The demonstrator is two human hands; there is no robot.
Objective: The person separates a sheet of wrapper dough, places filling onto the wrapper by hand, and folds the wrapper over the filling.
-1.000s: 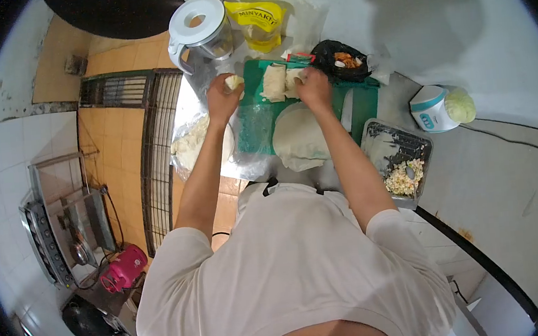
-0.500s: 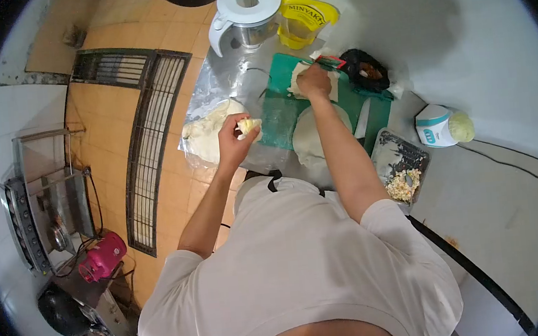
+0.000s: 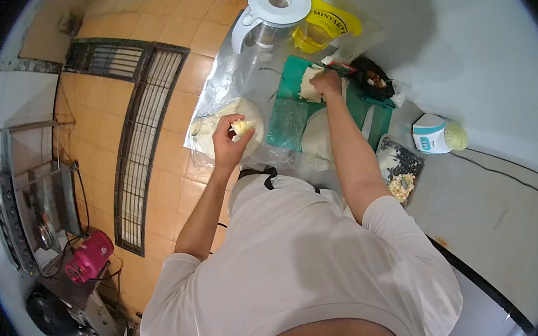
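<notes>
The left hand [image 3: 227, 147] grasps a small pale piece [image 3: 242, 127], while the dough sheets [image 3: 308, 84] on the green board [image 3: 288, 84] lie ahead and to its right, under the nearer right hand [image 3: 328, 85], whose grip is indeterminable.

Left arm [image 3: 202, 196]: bent, reaching forward; left hand [image 3: 230, 138] left of green board [image 3: 287, 118], fingers and thumb curled inward | Right arm [image 3: 352, 154]: extended, nearly straight; right hand [image 3: 328, 85] over board's far part, fingers bunched, pointing leftward.
</notes>
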